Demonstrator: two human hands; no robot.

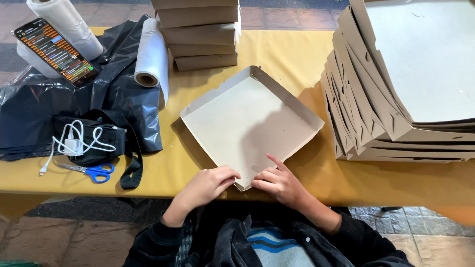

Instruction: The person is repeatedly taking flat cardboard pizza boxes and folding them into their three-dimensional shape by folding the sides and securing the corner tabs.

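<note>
At desk's near edge, left hand (210,182) and right hand (277,182) are pinching tray (247,121) corner; other walls already standing.

Centre frame, a pale grey-beige cardboard tray (250,123) lies on a mustard-yellow tablecloth (292,54); lower left, blue-handled scissors (89,171); upper left, black plastic sheet (29,99).

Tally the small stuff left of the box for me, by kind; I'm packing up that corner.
Plastic film rolls: 2
Phone: 1
Scissors: 1
White charger with cable: 1
Black pouch: 1
Total: 6
</note>
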